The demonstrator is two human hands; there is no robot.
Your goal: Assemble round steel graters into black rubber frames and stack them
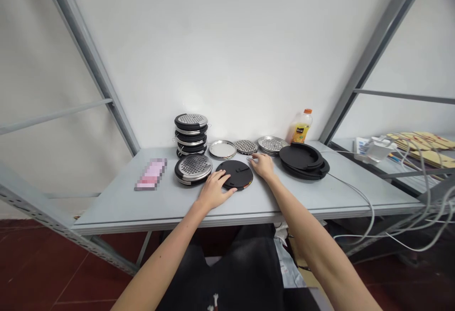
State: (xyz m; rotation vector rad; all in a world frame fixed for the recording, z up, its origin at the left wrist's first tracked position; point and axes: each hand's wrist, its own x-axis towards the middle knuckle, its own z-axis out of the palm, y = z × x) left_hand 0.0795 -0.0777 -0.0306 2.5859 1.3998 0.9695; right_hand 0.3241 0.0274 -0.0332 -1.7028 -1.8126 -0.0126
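Note:
A round black disc (241, 175) lies flat on the grey table in front of me. My left hand (214, 188) rests on its left edge with the fingers spread. At the disc's upper right, my right hand (262, 165) has its fingers bent round a small wire piece (249, 159). Left of the disc sits a round grater (194, 167) with a black rim. Behind are a shiny round plate (222, 149), a small perforated disc (246, 147) and a pile of larger perforated discs (273, 144).
Several stacked graters (191, 135) stand at the back left. Black round trays (301, 157) lie at the right, near a bottle (301, 128). A blurred pink item (151, 174) is at the left. White cables (369, 206) cross the table's right edge (408, 205).

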